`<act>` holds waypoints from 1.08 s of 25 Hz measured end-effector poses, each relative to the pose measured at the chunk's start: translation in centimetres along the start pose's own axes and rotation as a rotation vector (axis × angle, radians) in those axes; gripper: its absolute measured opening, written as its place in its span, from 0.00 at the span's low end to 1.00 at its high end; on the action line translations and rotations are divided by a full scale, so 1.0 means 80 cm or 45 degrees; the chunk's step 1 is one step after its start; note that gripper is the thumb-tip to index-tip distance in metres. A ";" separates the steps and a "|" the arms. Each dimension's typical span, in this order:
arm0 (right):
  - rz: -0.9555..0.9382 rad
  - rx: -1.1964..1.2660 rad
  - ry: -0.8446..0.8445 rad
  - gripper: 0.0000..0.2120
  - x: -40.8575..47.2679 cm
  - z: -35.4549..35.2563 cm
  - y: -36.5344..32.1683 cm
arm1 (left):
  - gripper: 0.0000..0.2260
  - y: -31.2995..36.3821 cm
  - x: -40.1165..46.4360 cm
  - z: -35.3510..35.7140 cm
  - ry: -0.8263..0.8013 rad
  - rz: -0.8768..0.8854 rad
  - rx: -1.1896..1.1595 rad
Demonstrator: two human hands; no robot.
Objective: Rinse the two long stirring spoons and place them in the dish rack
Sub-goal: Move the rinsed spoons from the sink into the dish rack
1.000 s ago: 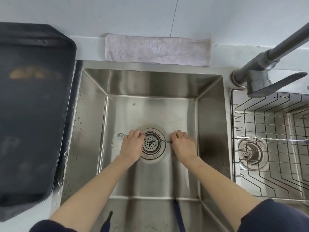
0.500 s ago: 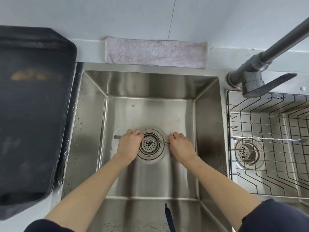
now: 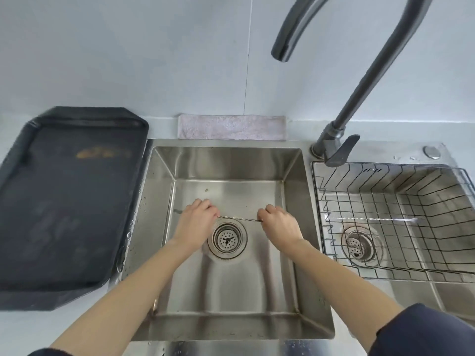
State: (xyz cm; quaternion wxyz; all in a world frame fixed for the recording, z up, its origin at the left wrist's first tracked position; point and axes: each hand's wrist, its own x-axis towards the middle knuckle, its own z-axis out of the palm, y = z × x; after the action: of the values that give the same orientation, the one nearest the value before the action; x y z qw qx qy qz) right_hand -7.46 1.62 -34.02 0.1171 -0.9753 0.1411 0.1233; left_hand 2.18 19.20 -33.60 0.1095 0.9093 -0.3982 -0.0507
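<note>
Both hands are closed on one spoon point(image 3: 239, 218): my left hand point(image 3: 195, 223) has its fingers curled over the bowl end and my right hand point(image 3: 280, 223) pinches the other end of the twisted shaft, so the bare metal between them runs level, just above and behind the drain point(image 3: 227, 238). A sliver of the bowl pokes out left of my left knuckles, blurred. I can't tell whether the spoon touches the sink point(image 3: 226, 163) floor or rides just over it.

Compared with a second ago, my view has tipped up: the faucet point(image 3: 341, 119) now shows whole, its spout off to the right of the hands. The spoon has also shifted from across the drain to just behind it. No water runs from the spout that I can see. I read this as the rubbing or rinse step on the second spoon, nearly through.

Further right, the rack point(image 3: 390, 222) sits in the second basin, and the other spoon point(image 3: 372, 219) already lies across its wires. So the task looks about half done; this one still has to go over there.
</note>
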 end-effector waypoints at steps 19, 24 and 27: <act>0.000 -0.013 0.369 0.11 -0.095 -0.092 0.088 | 0.06 0.129 -0.007 -0.071 0.103 0.141 -0.097; 0.062 -0.051 0.362 0.11 -0.125 -0.104 0.167 | 0.10 0.208 0.021 -0.056 0.016 0.170 -0.131; 0.095 -0.085 0.370 0.11 -0.139 -0.118 0.215 | 0.11 0.257 0.041 -0.045 -0.017 0.187 -0.134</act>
State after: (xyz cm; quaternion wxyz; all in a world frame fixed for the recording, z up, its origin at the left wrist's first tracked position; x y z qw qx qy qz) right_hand -21.04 -14.21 -25.39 0.0584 -0.9803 0.1883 -0.0103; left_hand -9.64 3.82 -25.22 0.1579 0.8703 -0.4613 -0.0694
